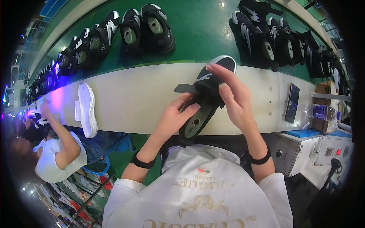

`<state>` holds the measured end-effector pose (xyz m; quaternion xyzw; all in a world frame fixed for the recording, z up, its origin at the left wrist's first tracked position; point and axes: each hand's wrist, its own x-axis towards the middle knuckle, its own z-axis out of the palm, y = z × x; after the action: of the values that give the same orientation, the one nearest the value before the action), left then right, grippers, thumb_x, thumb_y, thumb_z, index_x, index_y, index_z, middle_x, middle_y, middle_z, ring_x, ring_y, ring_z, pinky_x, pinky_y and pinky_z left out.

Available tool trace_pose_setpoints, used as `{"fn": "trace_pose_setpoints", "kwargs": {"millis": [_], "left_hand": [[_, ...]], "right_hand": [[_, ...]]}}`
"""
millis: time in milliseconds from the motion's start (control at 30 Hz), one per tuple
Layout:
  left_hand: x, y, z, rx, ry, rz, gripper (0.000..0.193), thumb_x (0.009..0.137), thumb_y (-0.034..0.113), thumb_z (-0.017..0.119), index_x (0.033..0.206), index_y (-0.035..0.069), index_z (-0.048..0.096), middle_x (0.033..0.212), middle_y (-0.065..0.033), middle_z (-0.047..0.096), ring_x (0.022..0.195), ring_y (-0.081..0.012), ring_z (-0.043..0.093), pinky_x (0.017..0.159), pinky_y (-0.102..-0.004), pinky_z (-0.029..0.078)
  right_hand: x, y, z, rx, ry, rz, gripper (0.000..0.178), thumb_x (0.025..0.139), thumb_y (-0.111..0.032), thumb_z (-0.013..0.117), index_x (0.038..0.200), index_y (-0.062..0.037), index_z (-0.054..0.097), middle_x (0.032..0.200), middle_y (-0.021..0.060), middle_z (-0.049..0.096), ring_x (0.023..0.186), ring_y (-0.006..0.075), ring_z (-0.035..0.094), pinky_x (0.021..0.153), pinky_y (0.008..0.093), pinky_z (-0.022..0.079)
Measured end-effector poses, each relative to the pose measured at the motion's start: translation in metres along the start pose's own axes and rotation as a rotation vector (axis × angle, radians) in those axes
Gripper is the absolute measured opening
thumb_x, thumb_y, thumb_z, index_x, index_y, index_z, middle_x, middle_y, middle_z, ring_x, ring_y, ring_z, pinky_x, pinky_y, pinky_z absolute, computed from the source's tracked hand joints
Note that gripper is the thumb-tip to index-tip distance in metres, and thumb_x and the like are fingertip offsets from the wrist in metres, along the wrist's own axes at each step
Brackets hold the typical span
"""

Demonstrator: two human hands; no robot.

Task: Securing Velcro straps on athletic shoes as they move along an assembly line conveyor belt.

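A black shoe [208, 95] with a white toe edge and a grey insole is held over the white bench [144, 95], toe pointing away from me. My left hand [175, 114] grips its heel end, the thumb lying on the insole. My right hand [232, 93] holds the front of the upper from the right, fingers over the toe part, next to the black strap [186, 88] that sticks out to the left. Both wrists carry black bands.
Rows of black shoes [125, 32] and more shoes [273, 38] ride the green belt [197, 34] behind the bench. A white sole [87, 110] lies at the left. A dark phone [292, 102], a water bottle [321, 112] and a control box [300, 152] stand to the right. Another person [57, 152] works at the left.
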<state>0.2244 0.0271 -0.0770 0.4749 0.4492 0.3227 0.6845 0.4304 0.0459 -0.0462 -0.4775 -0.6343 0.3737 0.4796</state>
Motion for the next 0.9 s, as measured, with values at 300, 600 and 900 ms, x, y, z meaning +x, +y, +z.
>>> {"fn": "trace_pose_setpoints", "kwargs": {"millis": [300,600,900], "left_hand": [[0.016,0.036,0.007,0.185,0.315,0.013,0.029,0.095,0.024,0.068,0.099,-0.005,0.061,0.08,-0.0072,0.072,0.074,-0.014,0.07,0.067,-0.0256,0.053],[-0.04,0.064,0.049,1.015,-0.424,0.867,0.019,0.078,0.001,0.064,0.095,0.007,0.068,0.097,-0.0054,0.068,0.079,-0.0239,0.066,0.067,-0.0327,0.052],[-0.002,0.011,-0.025,0.161,-0.082,-0.045,0.041,0.095,0.013,0.063,0.135,0.004,0.058,0.126,-0.0087,0.061,0.106,-0.0146,0.059,0.088,-0.0312,0.048]], "right_hand": [[0.003,0.046,0.015,0.144,0.034,0.163,0.035,0.107,-0.025,0.045,0.125,0.0003,0.061,0.101,0.013,0.071,0.094,0.0205,0.068,0.086,0.0302,0.051],[-0.021,0.036,0.023,0.246,0.107,0.239,0.03,0.106,-0.02,0.046,0.121,-0.0001,0.063,0.101,0.0111,0.071,0.093,0.0179,0.067,0.086,0.0311,0.051],[-0.023,0.041,-0.007,0.08,-0.244,0.044,0.031,0.096,-0.012,0.05,0.122,-0.0008,0.064,0.117,0.0121,0.067,0.107,0.0274,0.059,0.096,0.0362,0.046]]}}
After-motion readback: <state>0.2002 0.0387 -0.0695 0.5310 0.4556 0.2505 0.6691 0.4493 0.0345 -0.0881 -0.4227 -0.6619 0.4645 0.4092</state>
